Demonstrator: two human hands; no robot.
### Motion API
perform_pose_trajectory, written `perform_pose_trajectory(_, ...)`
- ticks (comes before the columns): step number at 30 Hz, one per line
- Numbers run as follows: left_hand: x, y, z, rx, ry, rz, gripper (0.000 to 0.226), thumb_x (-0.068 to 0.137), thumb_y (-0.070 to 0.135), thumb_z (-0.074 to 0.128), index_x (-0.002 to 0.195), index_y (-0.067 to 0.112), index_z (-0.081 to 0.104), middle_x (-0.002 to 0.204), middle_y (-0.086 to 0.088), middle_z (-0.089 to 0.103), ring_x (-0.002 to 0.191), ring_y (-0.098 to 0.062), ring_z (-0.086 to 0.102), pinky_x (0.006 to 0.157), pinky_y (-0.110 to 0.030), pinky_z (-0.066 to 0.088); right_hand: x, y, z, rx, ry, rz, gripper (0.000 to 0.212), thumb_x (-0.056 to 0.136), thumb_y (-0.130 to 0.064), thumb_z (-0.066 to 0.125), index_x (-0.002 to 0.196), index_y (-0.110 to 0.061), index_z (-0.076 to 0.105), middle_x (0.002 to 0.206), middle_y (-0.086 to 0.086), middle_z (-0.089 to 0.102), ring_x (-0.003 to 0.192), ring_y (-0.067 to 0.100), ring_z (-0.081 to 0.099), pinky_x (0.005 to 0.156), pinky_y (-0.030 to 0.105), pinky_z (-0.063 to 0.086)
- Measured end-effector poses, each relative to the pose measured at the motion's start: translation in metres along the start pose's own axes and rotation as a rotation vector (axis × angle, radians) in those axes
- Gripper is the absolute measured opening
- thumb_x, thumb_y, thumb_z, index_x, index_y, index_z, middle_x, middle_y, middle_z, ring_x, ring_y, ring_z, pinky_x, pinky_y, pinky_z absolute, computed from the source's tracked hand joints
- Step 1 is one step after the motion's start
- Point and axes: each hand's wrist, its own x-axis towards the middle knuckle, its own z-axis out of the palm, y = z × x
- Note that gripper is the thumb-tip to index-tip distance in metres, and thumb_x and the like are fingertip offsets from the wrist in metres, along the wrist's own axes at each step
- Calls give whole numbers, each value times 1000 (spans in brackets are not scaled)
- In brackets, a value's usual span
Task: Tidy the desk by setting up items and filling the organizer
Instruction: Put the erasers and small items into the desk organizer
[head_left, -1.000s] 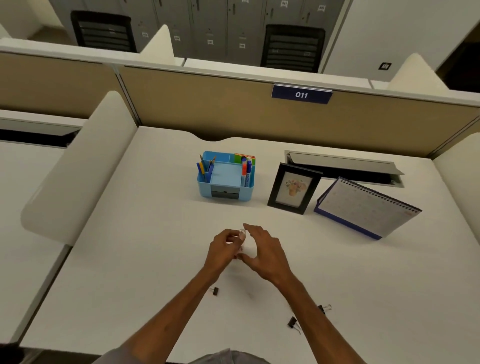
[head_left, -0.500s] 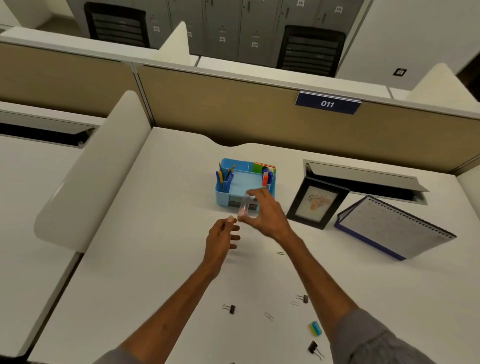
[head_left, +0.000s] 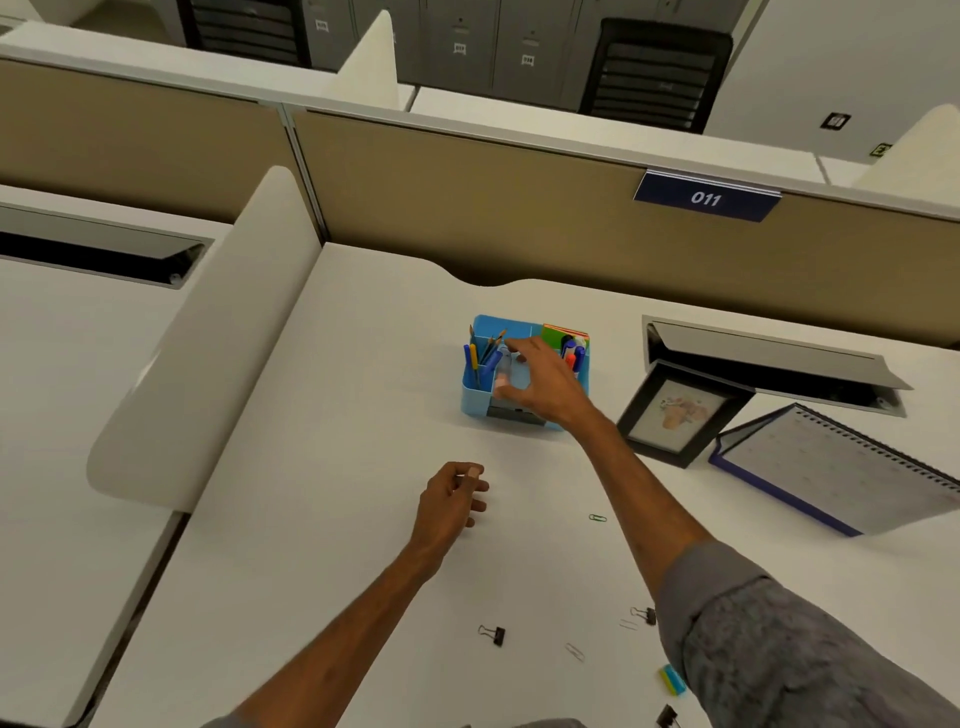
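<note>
A light blue desk organizer (head_left: 474, 400) stands at the middle of the white desk. Pencils and pens (head_left: 485, 351) fill its left slot, markers (head_left: 573, 353) its right slot, and coloured sticky notes (head_left: 563, 335) its back corner. My right hand (head_left: 543, 384) reaches over the organizer's middle compartment and pinches a small clear item (head_left: 503, 375) between thumb and fingers. Nearer to me, my left hand (head_left: 452, 499) hovers above the desk with loosely curled fingers and nothing visible in it.
A black photo frame (head_left: 675, 415) and a spiral desk calendar (head_left: 841, 467) stand right of the organizer. A green paper clip (head_left: 597, 517), black binder clips (head_left: 493, 635), silver paper clips (head_left: 574, 652) and a yellow-blue item (head_left: 672, 679) lie near the front. A curved divider (head_left: 208, 338) bounds the left side.
My right hand carried the clear item away from my left hand and forward to over the organizer. My left hand let go and stayed behind. The camera leaned closer.
</note>
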Motion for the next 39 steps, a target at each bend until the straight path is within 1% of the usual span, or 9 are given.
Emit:
perform_pose_trajectory(8,2,-4,10,15,-39,-17,25,108,37,53,124,22,65,112,-1,76,95,-21,75,79,-36,62,-5,3,2,64,19,18,81,87,-38,80,155,-20,38,158,6,40,141,24,41,114,45,44)
perform_pose_trajectory(12,-2,-7,16,38,-32,-2,23,108,37,54,122,25,67,109,3,77,91,-18,76,75,-32,62,-39,12,-2,173,108,11,77,86,-35,82,151,-22,42,151,3,43,131,18,48,104,38,50)
perform_pose_trajectory(15,-9,-9,32,84,-54,7,22,108,36,53,123,25,66,109,3,76,90,-17,75,73,-31,62,-85,37,-7,241,198,5,65,89,-33,79,145,-20,50,143,1,51,123,15,54,97,33,52)
perform_pose_trajectory(19,-23,-13,59,164,-129,43,24,109,35,51,124,23,65,111,1,76,90,-18,74,75,-32,62,-159,84,-1,432,277,192,51,95,-35,73,141,-22,56,128,-5,66,109,9,65,91,24,53)
perform_pose_trajectory(22,-38,-16,83,212,-203,84,24,108,36,53,121,21,66,108,2,77,85,-15,74,71,-29,60,-222,128,14,476,346,349,38,98,-30,69,134,-22,62,117,-4,72,102,11,69,85,16,53)
perform_pose_trajectory(28,-72,-25,135,342,-338,158,19,108,33,54,117,23,68,104,3,77,85,-18,75,77,-36,59,-336,189,47,452,459,531,17,99,-24,66,115,-30,70,105,-10,75,95,5,69,82,22,56)
perform_pose_trajectory(31,-92,-35,158,455,-386,219,15,106,32,55,113,28,67,101,8,76,85,-14,75,77,-31,55,-376,201,60,475,453,572,17,99,-24,67,113,-32,70,105,-15,74,94,1,67,81,21,54)
perform_pose_trajectory(35,-116,-54,180,794,-408,425,14,103,37,52,115,39,60,107,19,67,92,-6,66,81,-30,55,-402,204,68,497,454,587,17,100,-26,67,115,-33,70,106,-19,73,97,-1,66,84,23,55)
perform_pose_trajectory(39,-139,-73,203,992,-450,574,32,97,36,60,128,33,55,121,11,63,109,-12,61,85,-35,56,-413,208,65,527,502,572,18,100,-22,66,114,-31,71,105,-17,74,95,2,68,83,24,56)
